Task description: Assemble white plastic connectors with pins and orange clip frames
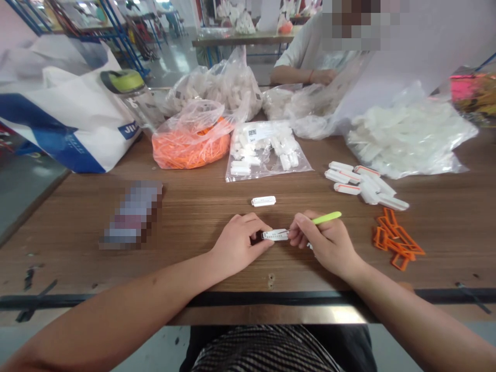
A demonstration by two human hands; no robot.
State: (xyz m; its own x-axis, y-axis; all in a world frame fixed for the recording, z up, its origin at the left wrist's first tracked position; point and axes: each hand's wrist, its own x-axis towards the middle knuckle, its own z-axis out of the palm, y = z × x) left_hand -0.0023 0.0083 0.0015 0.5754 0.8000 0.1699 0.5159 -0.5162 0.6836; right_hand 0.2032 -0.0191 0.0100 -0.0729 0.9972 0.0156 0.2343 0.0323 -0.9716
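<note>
Between thumb and fingers, my left hand (241, 240) grips the left end of a small white plastic piece (276, 235) with rows of tiny slots. My right hand (324, 240) is closed round a thin tool with a yellow-green handle (327, 217), its fine tip touching the face of the white piece. Just beyond my hands a similar white piece (263, 200) lies flat on the table. To the right of my right hand are loose orange rectangular frames (397, 238) and a small pile of white pieces (364, 185), some with orange edging.
Plastic bags of orange frames (189, 147), white parts (267, 150) and pale pieces (411, 137) line the table's far side. A bottle (134, 98), a white-and-blue bag (73, 124) and a blurred-out dark flat object (134, 214) are at left. Another person (310, 57) sits opposite.
</note>
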